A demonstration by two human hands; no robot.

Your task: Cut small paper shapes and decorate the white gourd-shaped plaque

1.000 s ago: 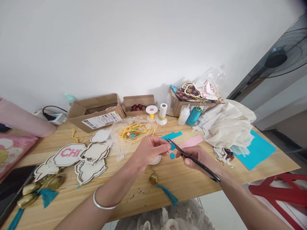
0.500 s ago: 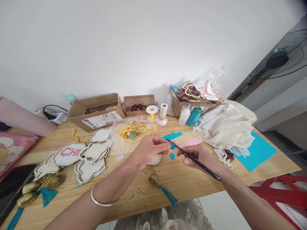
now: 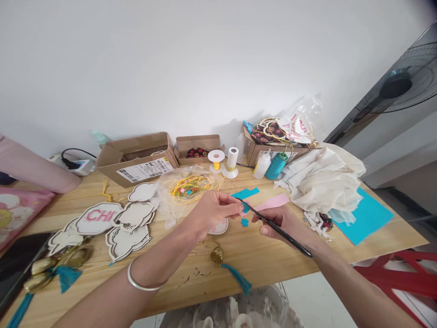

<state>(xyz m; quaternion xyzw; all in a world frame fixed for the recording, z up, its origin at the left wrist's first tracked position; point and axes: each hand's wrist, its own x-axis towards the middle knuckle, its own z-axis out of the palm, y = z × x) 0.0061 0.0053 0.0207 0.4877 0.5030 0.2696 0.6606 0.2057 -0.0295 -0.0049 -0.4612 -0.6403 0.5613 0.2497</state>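
Observation:
My left hand [image 3: 221,209] pinches a small blue felt-like piece [image 3: 245,207] between thumb and fingertips. My right hand [image 3: 278,223] grips slim black scissors [image 3: 283,233]; their pointed tip lies across the blue piece beside my left fingertips. Whether the blades are apart is too small to tell. On the table just below sits a small blue flower-shaped cutout [image 3: 245,222]. Behind the hands lie a blue strip [image 3: 251,193] and a pink strip [image 3: 273,202]. A white plaque [image 3: 220,226] is partly hidden under my left hand.
Near the front edge lies a gold bell [image 3: 217,256] with a teal tassel [image 3: 241,279]. White plaques [image 3: 128,237] cover the left side. Boxes [image 3: 139,161], spools [image 3: 232,159] and a glue bottle [image 3: 262,165] stand behind. Cream cloth [image 3: 324,182] and a blue sheet [image 3: 370,216] lie right.
Almost nothing differs. My left forearm and hand have shifted slightly left, showing more of the white plaque; the scissors stay at the blue piece.

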